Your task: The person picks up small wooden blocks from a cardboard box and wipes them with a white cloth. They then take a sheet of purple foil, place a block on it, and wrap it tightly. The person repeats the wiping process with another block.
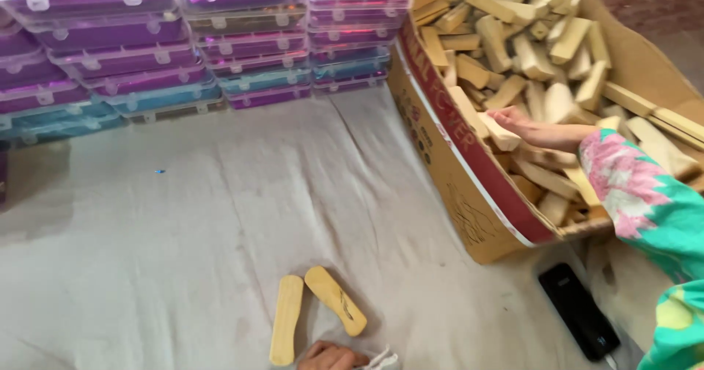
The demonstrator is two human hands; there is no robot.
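- Right hand (513,121) reaches into the cardboard box (469,216), fingers closing on a wooden block (500,137) atop the heap.
- Left hand (331,357) rests curled near two flat wooden pieces (315,313) laid together on the cloth (205,231); its grip can't be judged.

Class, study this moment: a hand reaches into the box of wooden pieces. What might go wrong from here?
1. The right hand digs among loosely heaped wooden pieces; splinters or a sliding pile seem possible.
2. The black phone lies beside the cardboard box, so a dropped piece might hit it.
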